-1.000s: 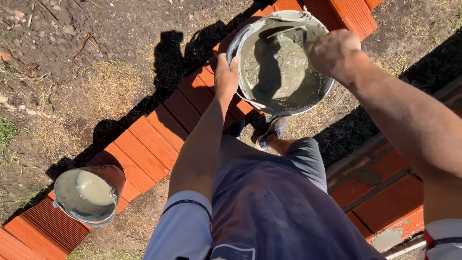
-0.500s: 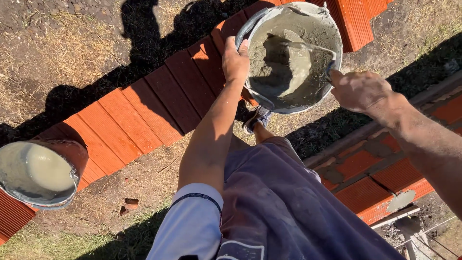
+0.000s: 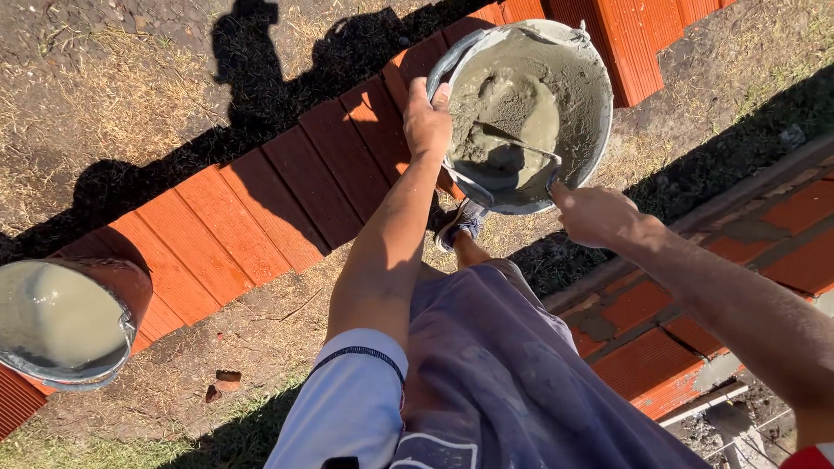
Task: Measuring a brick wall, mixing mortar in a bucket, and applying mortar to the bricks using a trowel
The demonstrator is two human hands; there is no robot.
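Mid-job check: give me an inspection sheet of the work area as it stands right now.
Surface: bare ground with dry grass, in strong sun and shadow.
Job's things: grey bucket holding wet grey mortar; a trowel lies in the mix.
Clutter: second bucket of pale liquid at the left edge; small brick fragments on the ground.
Grippers: left hand grips the bucket rim; right hand is at the trowel's handle end, grip closed.
Cables: nothing seen.
Surroundings: row of red ribbed bricks running diagonally; a partly laid brick wall with mortar joints at lower right.
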